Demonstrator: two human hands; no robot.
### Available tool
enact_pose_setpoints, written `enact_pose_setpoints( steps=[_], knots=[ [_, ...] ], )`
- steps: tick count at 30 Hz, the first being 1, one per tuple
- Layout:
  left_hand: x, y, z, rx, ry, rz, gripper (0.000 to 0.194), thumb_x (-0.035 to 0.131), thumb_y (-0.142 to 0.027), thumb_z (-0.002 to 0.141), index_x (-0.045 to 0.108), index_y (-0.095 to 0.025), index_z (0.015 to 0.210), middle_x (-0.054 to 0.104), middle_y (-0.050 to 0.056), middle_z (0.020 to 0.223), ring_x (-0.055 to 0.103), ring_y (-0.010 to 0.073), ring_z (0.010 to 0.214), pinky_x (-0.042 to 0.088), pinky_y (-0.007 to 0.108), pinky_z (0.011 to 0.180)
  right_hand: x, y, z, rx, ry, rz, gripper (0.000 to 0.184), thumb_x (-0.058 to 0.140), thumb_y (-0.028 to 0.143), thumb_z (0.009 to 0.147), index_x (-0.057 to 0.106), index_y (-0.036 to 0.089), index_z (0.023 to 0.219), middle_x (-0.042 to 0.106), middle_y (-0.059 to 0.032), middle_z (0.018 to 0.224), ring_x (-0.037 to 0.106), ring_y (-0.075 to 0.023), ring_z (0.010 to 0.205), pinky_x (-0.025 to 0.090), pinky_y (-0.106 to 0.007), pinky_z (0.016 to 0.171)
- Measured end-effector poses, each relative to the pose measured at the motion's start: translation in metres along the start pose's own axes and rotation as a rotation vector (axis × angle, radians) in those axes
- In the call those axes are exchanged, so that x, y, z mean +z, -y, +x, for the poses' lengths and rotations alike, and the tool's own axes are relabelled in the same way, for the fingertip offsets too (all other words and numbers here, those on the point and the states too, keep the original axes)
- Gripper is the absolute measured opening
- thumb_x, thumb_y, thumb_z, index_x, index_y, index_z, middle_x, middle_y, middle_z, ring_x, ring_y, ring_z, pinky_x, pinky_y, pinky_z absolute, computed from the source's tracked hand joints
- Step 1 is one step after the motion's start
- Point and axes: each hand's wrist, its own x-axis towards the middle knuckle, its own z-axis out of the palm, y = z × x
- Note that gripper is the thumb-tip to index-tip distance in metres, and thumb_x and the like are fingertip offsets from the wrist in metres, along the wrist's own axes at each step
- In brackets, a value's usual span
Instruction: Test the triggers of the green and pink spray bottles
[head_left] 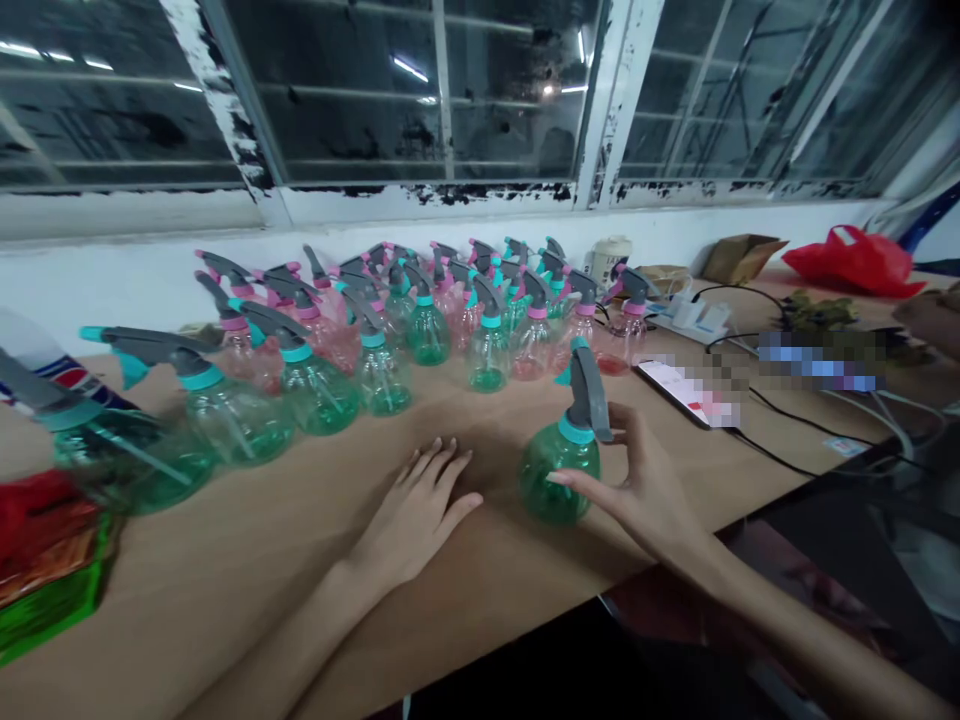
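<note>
A green spray bottle (559, 470) with a teal collar and grey trigger head stands on the wooden table (247, 560) near its front edge. My right hand (645, 490) curls round its right side, thumb on the body and fingers by the trigger. My left hand (416, 515) lies flat on the table with fingers stretched out, a short way left of the bottle, holding nothing. Behind both hands stand several green and pink spray bottles (427, 320) in rows up to the wall.
A phone (686, 392) lies right of the bottle with black cables, a white power strip (697, 315), a cardboard box (742, 255) and a red bag (855, 260) beyond. Red and green packaging (45, 560) sits at the left edge. Windows run behind.
</note>
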Motion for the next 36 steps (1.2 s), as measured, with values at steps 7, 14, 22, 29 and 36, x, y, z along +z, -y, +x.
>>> enact_pose_setpoints(
  steps=[7, 14, 22, 29, 36],
  knots=[
    [0.002, -0.002, -0.001, 0.002, -0.021, -0.022, 0.062, 0.021, -0.054, 0.098, 0.043, -0.012, 0.137, 0.045, 0.014, 0.144, 0.035, 0.0283, 0.137, 0.03, 0.048, 0.111, 0.018, 0.005, 0.008, -0.003, 0.023, -0.074, 0.055, 0.07, 0.065, 0.065, 0.054, 0.021, 0.092, 0.058, -0.0072, 0.089, 0.059, -0.027, 0.085, 0.051, -0.046, 0.075],
    [0.002, -0.002, -0.002, 0.012, -0.033, -0.032, 0.06, 0.023, -0.052, 0.098, 0.045, -0.011, 0.135, 0.047, 0.015, 0.142, 0.036, 0.0294, 0.136, 0.03, 0.049, 0.111, 0.045, -0.002, 0.053, -0.186, 0.153, -0.032, 0.048, 0.068, 0.058, 0.073, 0.064, 0.022, 0.105, 0.056, -0.0094, 0.106, 0.054, -0.0289, 0.105, 0.048, -0.047, 0.09],
    [-0.003, -0.002, -0.004, 0.013, -0.025, -0.033, 0.057, 0.027, -0.051, 0.098, 0.047, -0.012, 0.135, 0.047, 0.015, 0.142, 0.037, 0.0286, 0.135, 0.031, 0.049, 0.111, 0.096, 0.011, 0.108, -0.172, 0.252, -0.114, 0.051, 0.068, 0.047, 0.078, 0.057, 0.017, 0.119, 0.065, -0.0125, 0.114, 0.062, -0.0269, 0.104, 0.049, -0.042, 0.087],
    [0.001, -0.001, -0.003, 0.013, -0.028, -0.011, 0.06, 0.024, -0.054, 0.098, 0.046, -0.012, 0.135, 0.046, 0.014, 0.144, 0.036, 0.0279, 0.136, 0.031, 0.048, 0.111, 0.126, 0.028, 0.126, -0.16, 0.202, -0.243, 0.05, 0.067, 0.045, 0.08, 0.06, 0.011, 0.117, 0.062, -0.0164, 0.117, 0.052, -0.0319, 0.117, 0.046, -0.045, 0.093],
    [-0.001, 0.001, -0.004, 0.019, -0.025, -0.041, 0.059, 0.025, -0.055, 0.097, 0.046, -0.014, 0.135, 0.047, 0.013, 0.143, 0.036, 0.027, 0.136, 0.033, 0.048, 0.11, 0.133, 0.041, 0.131, -0.154, 0.153, -0.368, 0.043, 0.064, 0.043, 0.083, 0.065, 0.013, 0.115, 0.055, -0.0171, 0.114, 0.048, -0.0329, 0.114, 0.051, -0.044, 0.084]
  ],
)
